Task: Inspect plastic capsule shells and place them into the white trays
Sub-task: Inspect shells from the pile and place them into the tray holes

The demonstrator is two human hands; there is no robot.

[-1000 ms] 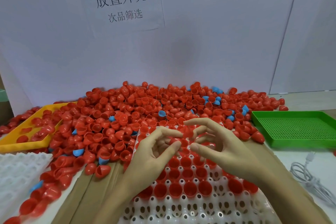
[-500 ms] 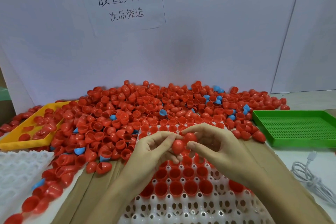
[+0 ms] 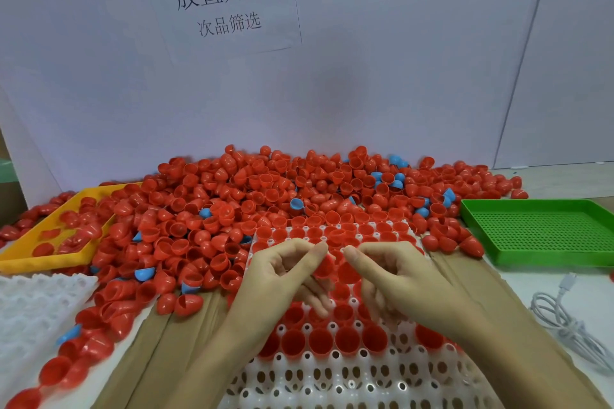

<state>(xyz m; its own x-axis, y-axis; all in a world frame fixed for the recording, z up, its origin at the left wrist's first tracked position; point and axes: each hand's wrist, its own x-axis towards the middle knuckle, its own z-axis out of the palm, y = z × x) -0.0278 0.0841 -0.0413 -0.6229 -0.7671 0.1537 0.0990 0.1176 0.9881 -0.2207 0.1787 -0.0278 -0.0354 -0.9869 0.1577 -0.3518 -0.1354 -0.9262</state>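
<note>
Loose shell pile (image 3: pixel 232 209) behind, white tray (image 3: pixel 332 375) in front, approx. half filled. Left hand (image 3: pixel 282 275) pinches a red shell (image 3: pixel 324 267) over the tray; right hand (image 3: pixel 392 275) — fingers curled, contents hidden. Inspection step, prob.; next — seat it in a free cell.

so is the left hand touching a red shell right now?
Touching. Head view: left hand pinches a red shell between thumb and fingers, over the white tray.

Left hand (image 3: pixel 282 270), right hand (image 3: pixel 398 279) bare; forearms unsleeved; no gloves, rings.
</note>
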